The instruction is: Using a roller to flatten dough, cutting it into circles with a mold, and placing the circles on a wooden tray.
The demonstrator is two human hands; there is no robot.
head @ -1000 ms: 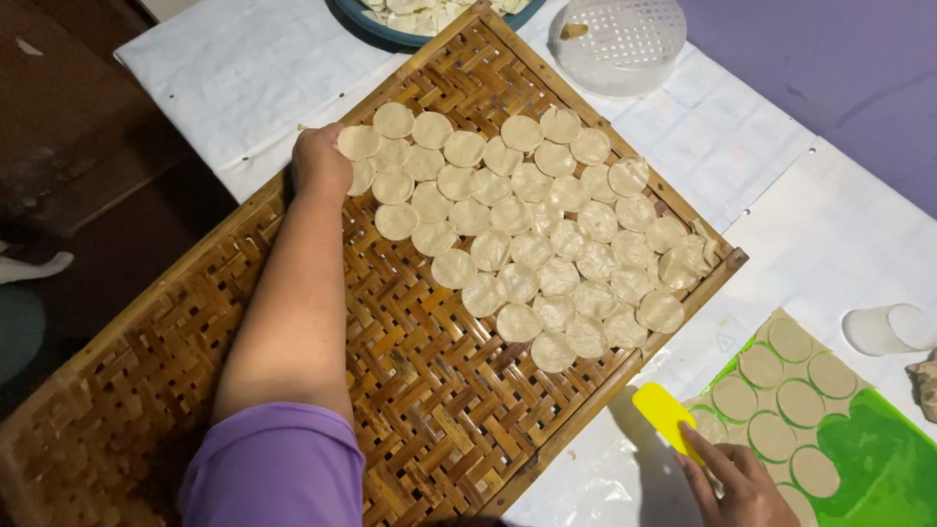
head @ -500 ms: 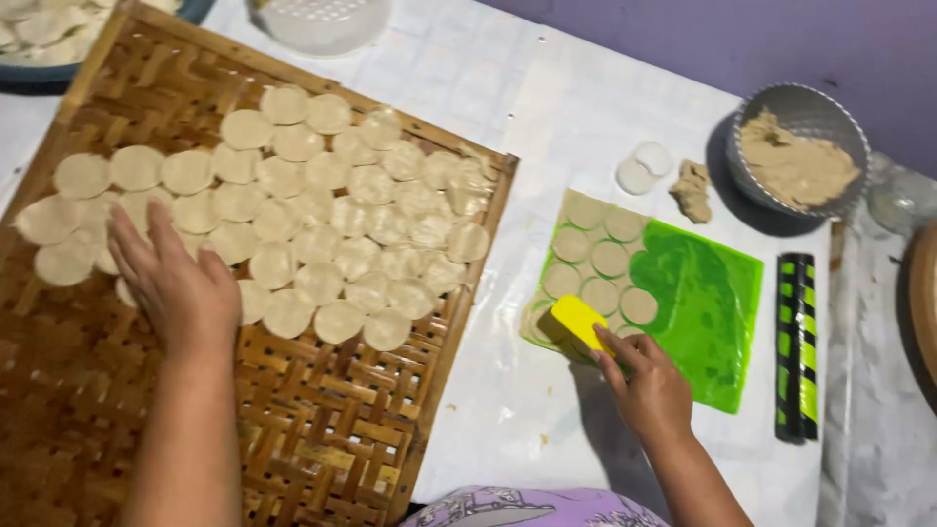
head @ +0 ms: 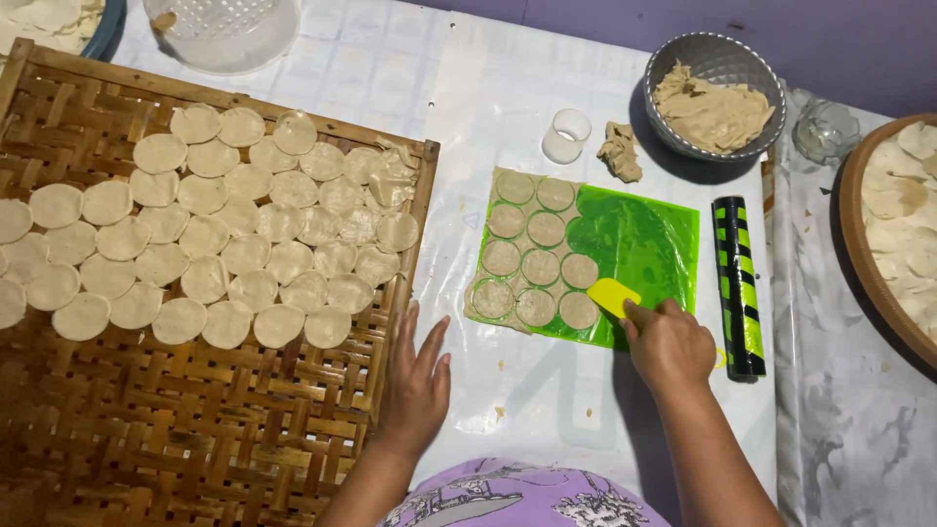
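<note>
Dough-cutting station, head view: both hands low on the white surface (head: 508, 127).

Right hand (head: 672, 344), at 5 o'clock of the green mat (head: 639, 239), has its fingers closed round a yellow scraper (head: 613, 296), whose blade lies on the mat's lower edge beside the cut dough rounds (head: 535, 252). Left hand (head: 418, 376) rests flat, fingers spread wide and holding nothing, just beside the woven bamboo tray (head: 195, 420) at its 3 o'clock edge. Tray carries rows of pale dough discs (head: 224, 234). Grey bowl of dough scraps (head: 714, 93) sits at 1 o'clock; black-and-green rolling pin (head: 737, 283) lies right of the mat.
</note>
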